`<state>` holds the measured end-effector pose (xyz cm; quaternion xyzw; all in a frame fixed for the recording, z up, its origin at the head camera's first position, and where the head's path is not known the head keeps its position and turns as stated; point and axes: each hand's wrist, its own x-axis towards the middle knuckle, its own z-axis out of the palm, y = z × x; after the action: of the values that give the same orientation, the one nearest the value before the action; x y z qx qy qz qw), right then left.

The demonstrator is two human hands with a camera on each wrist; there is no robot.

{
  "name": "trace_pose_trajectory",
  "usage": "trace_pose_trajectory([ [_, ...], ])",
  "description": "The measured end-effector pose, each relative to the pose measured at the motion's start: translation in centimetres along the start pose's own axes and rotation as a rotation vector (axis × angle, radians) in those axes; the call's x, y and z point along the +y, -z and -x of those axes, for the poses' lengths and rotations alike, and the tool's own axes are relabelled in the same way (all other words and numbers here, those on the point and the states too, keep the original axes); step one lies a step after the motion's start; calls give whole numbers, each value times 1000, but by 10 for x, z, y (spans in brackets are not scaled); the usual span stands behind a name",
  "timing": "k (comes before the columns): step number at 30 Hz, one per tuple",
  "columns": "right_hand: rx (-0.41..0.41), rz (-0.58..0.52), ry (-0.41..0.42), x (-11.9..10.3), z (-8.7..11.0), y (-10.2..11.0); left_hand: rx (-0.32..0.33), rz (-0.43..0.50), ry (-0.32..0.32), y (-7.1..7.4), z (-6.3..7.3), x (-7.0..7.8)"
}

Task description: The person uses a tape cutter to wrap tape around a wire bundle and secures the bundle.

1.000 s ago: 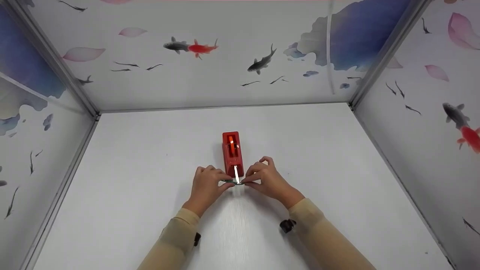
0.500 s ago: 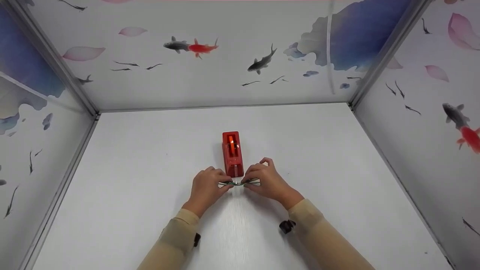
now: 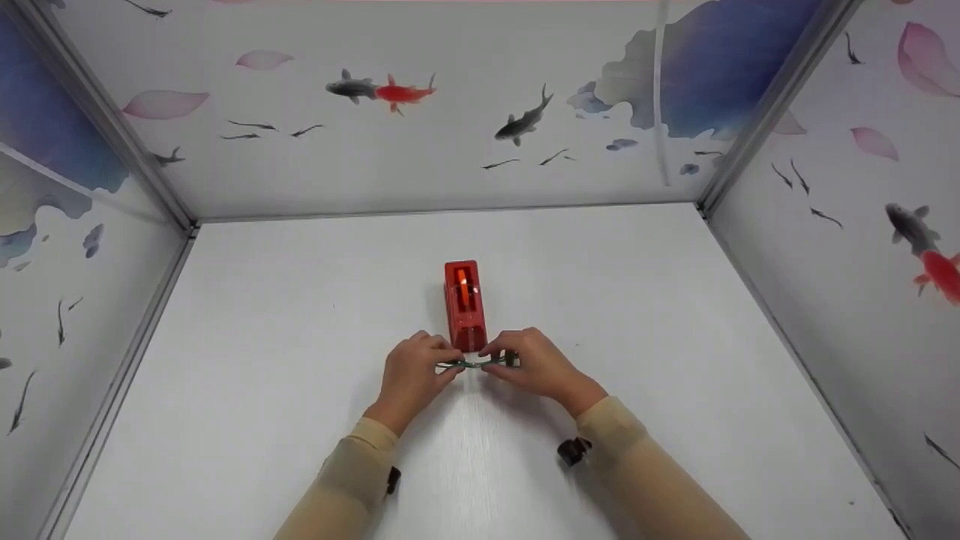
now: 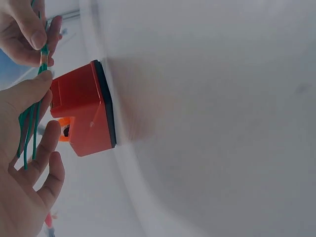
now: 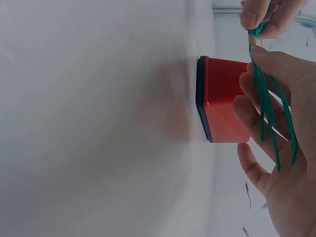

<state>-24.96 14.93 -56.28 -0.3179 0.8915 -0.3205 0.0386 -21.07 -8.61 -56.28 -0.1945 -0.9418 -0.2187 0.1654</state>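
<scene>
Between my two hands a bundle of thin green wires (image 5: 263, 96) is held crosswise just in front of the tape dispenser. My left hand (image 3: 415, 371) pinches it on one side of the middle with thumb and fingers. My right hand (image 3: 541, 363) pinches it on the other side, thumb and fingertips close to the left ones. A short tan-looking band (image 5: 253, 41) shows round the bundle between the two grips. Loose wire ends fan out across both palms in the wrist views. The red tape dispenser (image 3: 466, 322) with its orange reel stands right beyond the fingertips.
The white tabletop (image 3: 300, 315) lies under the hands and dispenser. Printed panels with fish and petals close in the back (image 3: 450, 165) and both sides. A small black device (image 3: 574, 451) sits at the right wrist.
The shiny tape strip that ran from the dispenser to the bundle no longer shows. My right fingers have shifted inward over the bundle's middle; the left hand has hardly moved.
</scene>
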Motion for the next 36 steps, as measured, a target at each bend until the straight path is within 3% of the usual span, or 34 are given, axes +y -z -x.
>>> trace_pose_trajectory([
  [7, -56, -37, -27, -2, 2, -2, 41, -32, -21, -3, 1, -3],
  [14, -26, -66, -65, -3, 4, -6, 52, -28, 30, -5, 4, 0],
  [23, 22, -144, -57, -2, 4, -3, 73, -7, 19, -4, 4, 1],
  [32, 61, -169, -82, 2, 5, -5, 60, 74, 21, -5, 6, 4],
  [36, 84, -182, -70, 2, 3, -5, 31, 144, 66, -3, 3, 7],
])
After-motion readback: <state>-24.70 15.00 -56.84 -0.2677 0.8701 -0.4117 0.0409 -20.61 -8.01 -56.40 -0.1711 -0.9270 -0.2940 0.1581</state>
